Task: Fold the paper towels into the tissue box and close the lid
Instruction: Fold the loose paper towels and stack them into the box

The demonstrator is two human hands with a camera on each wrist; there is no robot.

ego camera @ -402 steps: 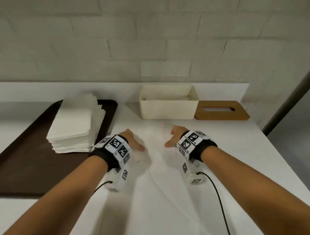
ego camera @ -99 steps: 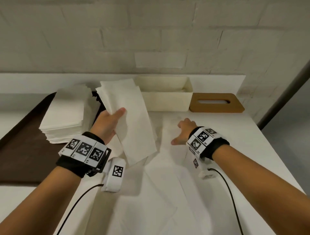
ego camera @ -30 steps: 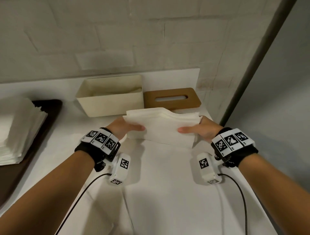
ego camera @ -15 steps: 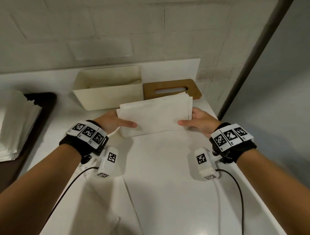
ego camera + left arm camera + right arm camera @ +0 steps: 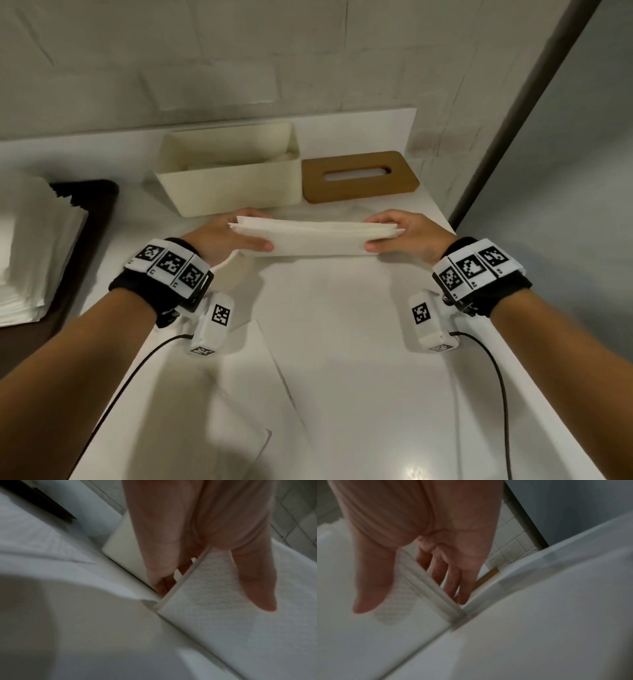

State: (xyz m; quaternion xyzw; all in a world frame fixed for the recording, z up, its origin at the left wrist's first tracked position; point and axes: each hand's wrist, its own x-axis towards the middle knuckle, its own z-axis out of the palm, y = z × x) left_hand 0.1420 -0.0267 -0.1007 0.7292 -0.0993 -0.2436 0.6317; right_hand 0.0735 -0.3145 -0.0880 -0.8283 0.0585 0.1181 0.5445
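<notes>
A folded stack of white paper towels (image 5: 317,236) stands on its long edge on the white counter, just in front of the cream tissue box (image 5: 233,171). My left hand (image 5: 236,236) pinches its left end, thumb on the near face and fingers behind; the left wrist view shows the thumb on the towel stack (image 5: 223,608). My right hand (image 5: 397,236) pinches the right end the same way, with the towel stack (image 5: 406,595) between thumb and fingers. The box is open, with some towels inside. Its brown slotted lid (image 5: 359,176) lies flat to the right of it.
A tall pile of unfolded towels (image 5: 30,253) sits on a dark tray (image 5: 92,219) at the left. Loose towel sheets (image 5: 246,394) lie flat on the counter near me. The counter's right edge (image 5: 479,274) drops off beside a grey post.
The stack, held tilted with its broad face toward me half a second ago, now stands lower on its edge on the counter. Both hands came down with it.
</notes>
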